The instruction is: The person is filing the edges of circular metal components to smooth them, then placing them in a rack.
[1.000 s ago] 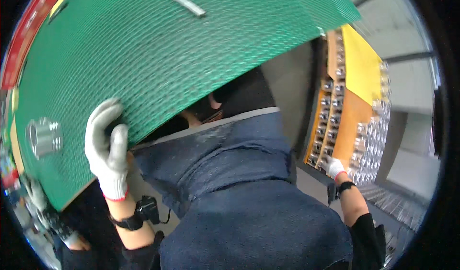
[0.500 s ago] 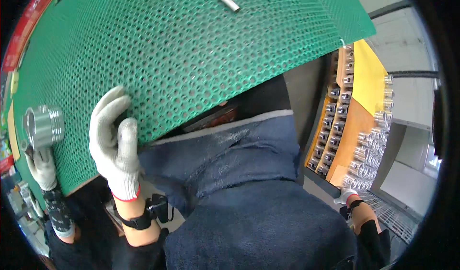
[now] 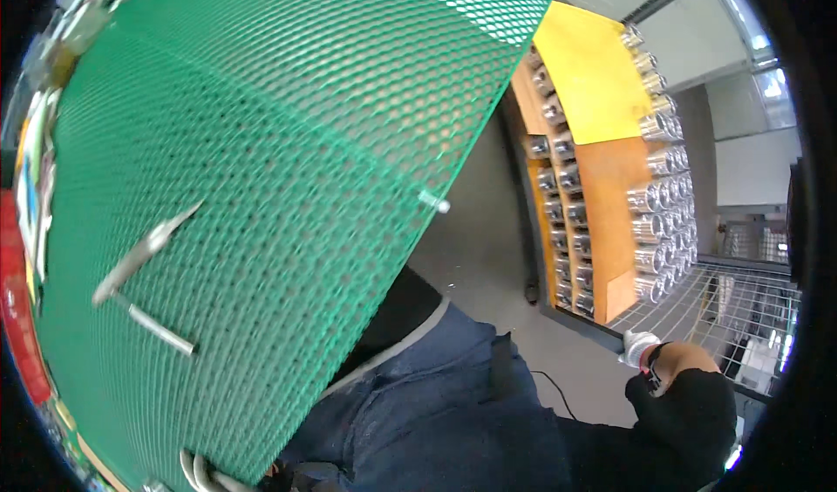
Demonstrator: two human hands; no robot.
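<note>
My right hand (image 3: 639, 348), in a white knitted glove, is at the near corner of a cart (image 3: 580, 331). Its fingers are closed around the dark edge there, though partly hidden. Next to it stand rows of metal pistons (image 3: 571, 206) with side holes, and stacked shiny metal cylinders (image 3: 647, 228). At the bottom left the gloved fingers of my left hand (image 3: 205, 474) show at the border of the green mat (image 3: 288, 256), stretched out with nothing seen in them. The rest of that hand is cut off or hidden.
On the mat lie a pointed light-coloured tool (image 3: 144, 252) and a short metal rod (image 3: 161, 331). A yellow sheet (image 3: 593, 73) covers part of the cart's wooden board (image 3: 615, 178). Beyond is a wire rack (image 3: 732, 304). A red strip (image 3: 19, 300) edges the far left.
The view has swung right, toward the cart. My left hand has slipped to the lower edge. A co-worker's gloved hand and the metal piston by it have left the view. My right hand remains on the cart.
</note>
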